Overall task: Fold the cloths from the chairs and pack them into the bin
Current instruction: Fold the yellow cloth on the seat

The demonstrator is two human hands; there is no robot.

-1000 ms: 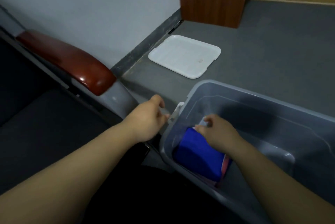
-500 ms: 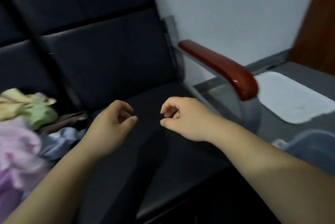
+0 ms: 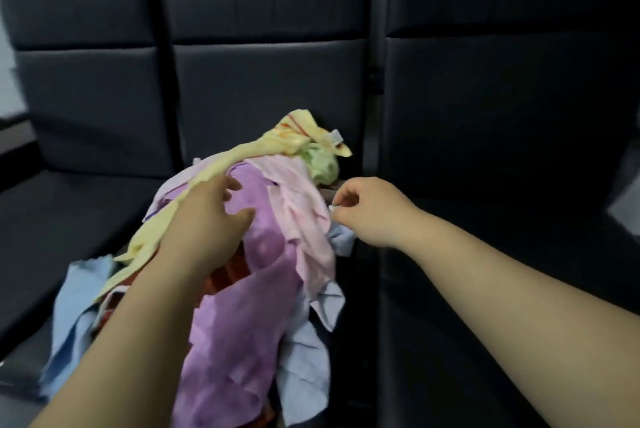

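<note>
The left hand [image 3: 207,219] is open, fingers spread and thumb held wide, reaching over the far part of the purple cloth [image 3: 242,341] with its back against the long yellow cloth [image 3: 214,167]; whether the fingertips press the fabric cannot be told. The right hand [image 3: 370,211] is to the right of it, fingers curled inward, with thumb and forefinger close together at the right edge of the pale pink cloth [image 3: 298,205]. A small white scrap shows at the fingertips, but the blur hides whether the hand pinches anything. All the cloths lie unfolded in one heap on the seat of the middle chair [image 3: 270,81]. By colour there is one purple, one yellow, one pale pink, one green cloth [image 3: 323,166] at the far end of the heap, and one red-orange cloth [image 3: 228,277] showing from under the left wrist. Light blue fabric shows at the near left [image 3: 69,316] and at the near right [image 3: 304,368]; whether that is one piece or two cannot be told. Three dark padded chairs stand in a row: the left chair [image 3: 86,88], the middle one, and the right chair [image 3: 502,133], under the right forearm.
</note>
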